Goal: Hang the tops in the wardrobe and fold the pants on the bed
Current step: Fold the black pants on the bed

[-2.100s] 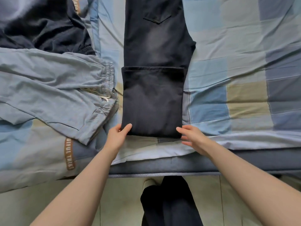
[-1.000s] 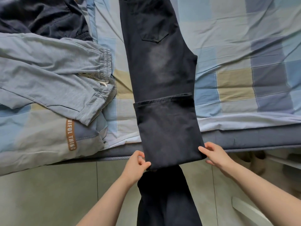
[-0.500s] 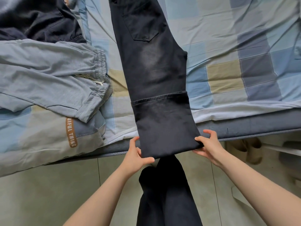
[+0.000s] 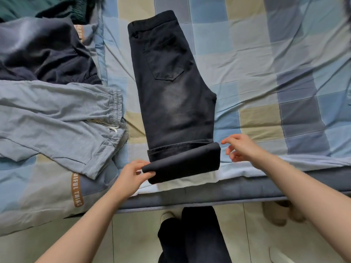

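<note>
The black jeans [image 4: 176, 103] lie lengthwise on the bed [image 4: 266, 59], waistband at the far end, back pocket facing up, a faded patch just below that pocket. Down at the near end the legs are folded over into a thick roll sitting close to the bed's edge. The left hand [image 4: 133, 175] is on it: thumb and fingers curl round the left corner of that folded end and pinch the cloth, lifting the corner slightly off the checked sheet [image 4: 296, 118]. The right hand [image 4: 241, 148] hovers just beside the right end of the fold, fingers spread and loosely bent, holding nothing and clear of the fabric.

Over to the left, a pair of light blue drawstring pants [image 4: 57, 118] lies spread flat, its elastic waistband near the jeans but not touching them. Behind those sits a crumpled dark navy garment [image 4: 43, 54], and a dark green one [image 4: 38, 6] shows at the far left corner. A pale grey-blue piece with an orange lettered strip [image 4: 77, 189] drapes over the near edge of the bed, partly beneath the blue pants. Below, the person's dark trouser legs [image 4: 193, 236] stand on a pale tiled floor [image 4: 133, 243], and a pair of slippers [image 4: 275, 213] peeks out from under the bed.
</note>
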A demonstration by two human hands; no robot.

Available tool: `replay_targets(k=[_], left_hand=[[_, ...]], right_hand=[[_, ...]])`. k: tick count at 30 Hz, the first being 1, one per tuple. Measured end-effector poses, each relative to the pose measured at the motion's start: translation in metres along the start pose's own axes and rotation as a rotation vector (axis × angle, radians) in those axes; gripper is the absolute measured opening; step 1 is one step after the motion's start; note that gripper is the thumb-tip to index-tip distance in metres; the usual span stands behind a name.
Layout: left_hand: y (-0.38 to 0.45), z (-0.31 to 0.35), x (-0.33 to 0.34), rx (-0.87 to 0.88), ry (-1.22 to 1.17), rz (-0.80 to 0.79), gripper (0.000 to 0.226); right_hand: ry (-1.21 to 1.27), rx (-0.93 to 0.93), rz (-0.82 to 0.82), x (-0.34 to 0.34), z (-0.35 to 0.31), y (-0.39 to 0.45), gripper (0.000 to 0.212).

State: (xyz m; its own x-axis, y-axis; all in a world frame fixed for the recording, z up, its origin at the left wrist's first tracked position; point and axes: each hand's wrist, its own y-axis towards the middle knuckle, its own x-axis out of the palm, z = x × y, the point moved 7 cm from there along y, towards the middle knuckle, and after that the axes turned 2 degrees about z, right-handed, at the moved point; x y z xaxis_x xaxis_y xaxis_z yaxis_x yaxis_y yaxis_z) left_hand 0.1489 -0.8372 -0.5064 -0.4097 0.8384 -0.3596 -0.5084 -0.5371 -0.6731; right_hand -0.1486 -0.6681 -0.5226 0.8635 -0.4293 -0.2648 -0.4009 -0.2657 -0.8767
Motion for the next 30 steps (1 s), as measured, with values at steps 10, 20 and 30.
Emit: replay_targets(k=[10,20,30], left_hand=[[0.035,-0.004,0.022,-0.181,-0.445,-0.283,0.023],[0.043,-0.013,0.03,-0.203,-0.508,-0.543,0.021],[0.039,0.02,0.015,-0.124,-0.499,-0.674,0.021]], right_hand=[[-0.266,-0.19,0.195,-0.025,-0.114,0.16,0.028],[-0.18,-0.197,0.135,-0.004,-0.134,0.178,0.021],[-0.643,-0.38,0.056,0.068,-0.149,0.152,0.043]])
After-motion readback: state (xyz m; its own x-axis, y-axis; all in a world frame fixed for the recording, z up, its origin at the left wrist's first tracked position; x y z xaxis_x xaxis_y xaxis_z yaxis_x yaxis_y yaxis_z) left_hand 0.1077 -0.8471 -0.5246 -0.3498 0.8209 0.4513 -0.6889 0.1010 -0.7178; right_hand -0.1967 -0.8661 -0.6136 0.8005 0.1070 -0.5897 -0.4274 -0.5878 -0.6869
